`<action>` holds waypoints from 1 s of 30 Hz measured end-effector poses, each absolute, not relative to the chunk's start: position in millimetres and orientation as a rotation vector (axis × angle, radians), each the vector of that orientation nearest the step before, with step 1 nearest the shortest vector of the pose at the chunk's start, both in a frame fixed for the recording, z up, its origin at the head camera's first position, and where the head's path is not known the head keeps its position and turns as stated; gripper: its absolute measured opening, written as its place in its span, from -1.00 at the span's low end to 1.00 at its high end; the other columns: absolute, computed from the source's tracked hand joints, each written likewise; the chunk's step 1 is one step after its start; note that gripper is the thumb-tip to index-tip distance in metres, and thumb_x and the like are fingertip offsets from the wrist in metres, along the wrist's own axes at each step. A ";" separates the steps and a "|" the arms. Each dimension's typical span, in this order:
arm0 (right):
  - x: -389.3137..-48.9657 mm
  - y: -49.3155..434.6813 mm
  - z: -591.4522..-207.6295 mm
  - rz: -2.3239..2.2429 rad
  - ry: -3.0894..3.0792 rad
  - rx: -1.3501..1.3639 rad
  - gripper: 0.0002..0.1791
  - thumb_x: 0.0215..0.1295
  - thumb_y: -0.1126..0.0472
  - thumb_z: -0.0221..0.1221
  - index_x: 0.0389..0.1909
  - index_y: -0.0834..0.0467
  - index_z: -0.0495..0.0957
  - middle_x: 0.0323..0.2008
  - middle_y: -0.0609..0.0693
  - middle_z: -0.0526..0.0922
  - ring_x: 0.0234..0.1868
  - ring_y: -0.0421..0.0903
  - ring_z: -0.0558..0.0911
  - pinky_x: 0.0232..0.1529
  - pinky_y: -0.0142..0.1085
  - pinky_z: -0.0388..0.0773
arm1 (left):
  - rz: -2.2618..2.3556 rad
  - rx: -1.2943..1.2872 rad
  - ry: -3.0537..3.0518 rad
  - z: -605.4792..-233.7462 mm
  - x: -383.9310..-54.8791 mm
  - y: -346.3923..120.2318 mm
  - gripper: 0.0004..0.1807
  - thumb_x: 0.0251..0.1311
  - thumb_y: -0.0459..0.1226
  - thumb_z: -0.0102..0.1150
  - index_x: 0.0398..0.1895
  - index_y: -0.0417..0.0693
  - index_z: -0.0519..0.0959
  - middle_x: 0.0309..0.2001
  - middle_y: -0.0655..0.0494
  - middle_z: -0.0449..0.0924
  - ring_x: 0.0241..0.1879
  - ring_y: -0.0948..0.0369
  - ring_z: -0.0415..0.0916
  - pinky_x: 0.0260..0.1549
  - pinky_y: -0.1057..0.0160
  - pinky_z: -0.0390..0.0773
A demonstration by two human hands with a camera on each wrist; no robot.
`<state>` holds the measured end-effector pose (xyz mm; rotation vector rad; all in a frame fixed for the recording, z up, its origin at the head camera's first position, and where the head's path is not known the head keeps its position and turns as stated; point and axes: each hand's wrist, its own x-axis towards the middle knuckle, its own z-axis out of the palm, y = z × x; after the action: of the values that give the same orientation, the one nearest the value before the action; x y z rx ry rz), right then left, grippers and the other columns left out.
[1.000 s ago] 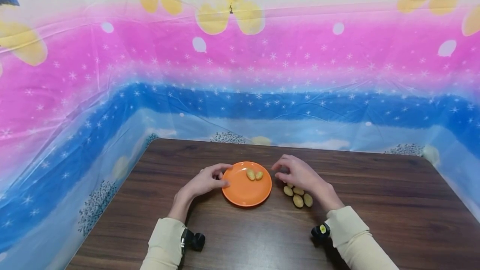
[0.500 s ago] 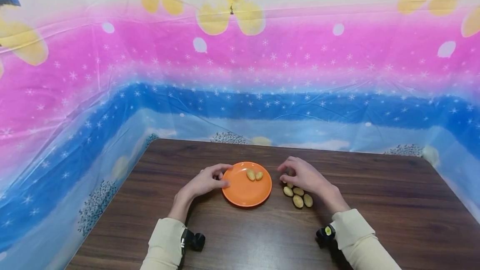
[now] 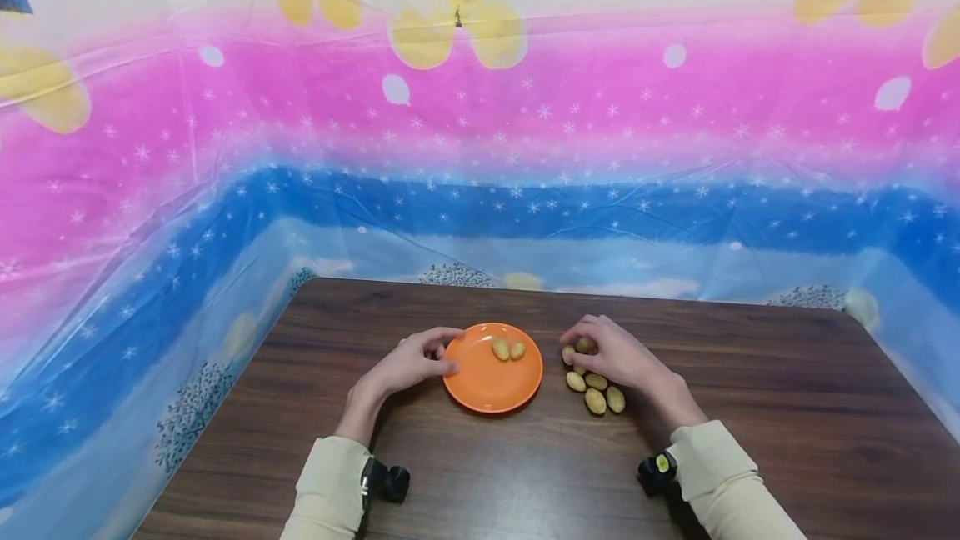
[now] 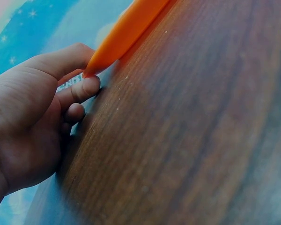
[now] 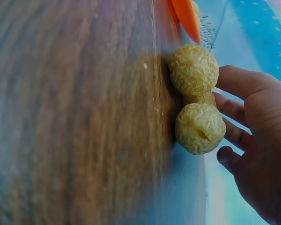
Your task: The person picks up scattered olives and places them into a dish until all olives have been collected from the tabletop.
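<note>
In the head view my left hand pinches the left rim of an orange plate between thumb and fingers; the left wrist view shows the plate's edge held there. Two wrinkled, yellow-brown oval pieces lie on the plate. My right hand is bent over the far end of a group of similar pieces on the table. Its thumb and fingers are parted around the far ones. From the right wrist, two near pieces partly hide the thumb and fingertips, so contact is unclear.
Everything lies on a dark brown wooden table. Behind and to the left hangs a pink and blue printed cloth. Each wrist carries a black camera below a cream sleeve cuff.
My right hand has moved slightly right, away from the plate and over the far pieces, uncovering some of them. The left hand and the plate stay in place.
</note>
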<state>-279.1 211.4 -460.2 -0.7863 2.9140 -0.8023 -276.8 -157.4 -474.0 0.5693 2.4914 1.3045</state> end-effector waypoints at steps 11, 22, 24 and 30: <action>-280.7 211.6 -460.5 -0.753 2.925 -0.778 -0.73 0.32 0.03 0.28 0.01 -0.05 0.68 -0.08 -0.17 0.66 -0.16 -0.15 0.37 -0.13 -0.21 0.40 | 1.310 0.574 2.494 -474.7 -277.2 -158.0 -0.38 0.23 -0.15 0.32 0.38 0.15 0.41 -0.33 0.10 0.45 -0.38 0.16 0.35 -0.36 0.29 0.32; -279.7 206.8 -459.5 -0.740 2.926 -0.776 -0.74 0.30 0.08 0.30 -0.03 0.01 0.71 -0.13 -0.14 0.67 -0.19 -0.14 0.38 -0.16 -0.22 0.39 | 1.311 0.573 2.491 -475.5 -276.0 -157.4 -0.38 0.23 -0.14 0.32 0.38 0.13 0.42 -0.34 0.09 0.46 -0.39 0.16 0.34 -0.37 0.29 0.32; -279.4 207.0 -460.0 -0.737 2.936 -0.780 -0.75 0.29 0.09 0.30 -0.03 0.01 0.72 -0.13 -0.14 0.67 -0.20 -0.15 0.38 -0.17 -0.23 0.40 | 1.311 0.572 2.492 -475.3 -275.7 -157.4 -0.38 0.23 -0.14 0.32 0.37 0.14 0.42 -0.34 0.09 0.46 -0.39 0.16 0.35 -0.37 0.29 0.32; -277.3 207.2 -457.8 -0.743 2.969 -0.791 -0.76 0.27 0.10 0.31 -0.05 0.02 0.72 -0.15 -0.13 0.67 -0.23 -0.15 0.38 -0.20 -0.23 0.40 | 1.313 0.576 2.493 -475.2 -276.3 -157.6 -0.38 0.22 -0.14 0.33 0.37 0.14 0.42 -0.35 0.09 0.46 -0.40 0.17 0.34 -0.38 0.29 0.31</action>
<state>-277.3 207.2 -457.8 -0.7915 2.9695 -0.7433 -276.3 -157.6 -475.2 0.5763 2.4935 1.3129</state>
